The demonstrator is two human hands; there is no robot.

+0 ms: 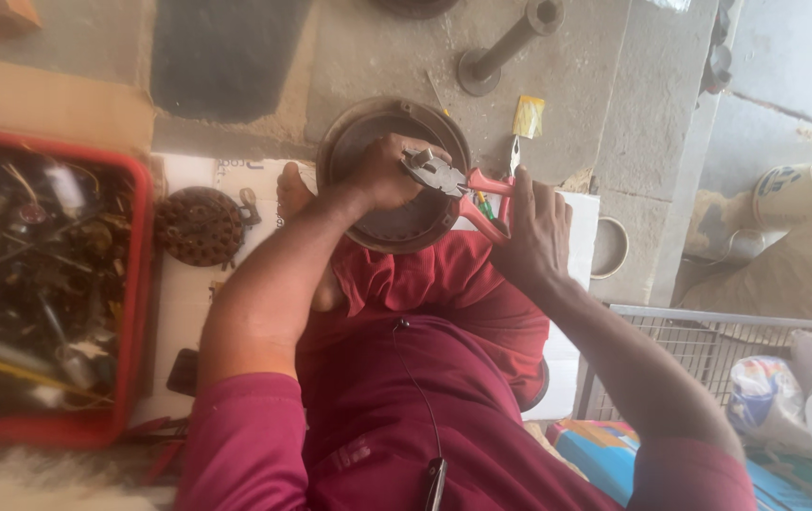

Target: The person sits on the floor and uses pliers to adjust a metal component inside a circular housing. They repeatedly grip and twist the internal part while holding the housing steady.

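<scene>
Head view, red-handled steel pliers (453, 185), round rusty metal pan (392, 175)

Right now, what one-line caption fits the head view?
Left hand steadies a round metal pan while right hand works red-handled pliers at it.

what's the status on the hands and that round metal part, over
Left hand steadies the round metal pan. Right hand grips red-handled pliers, jaws at the pan's centre. Nothing blocking.

red crate (141, 284) and perforated disc (200, 225) crowd the left; metal post (505, 47) blocks beyond; concrete between lies open
</scene>
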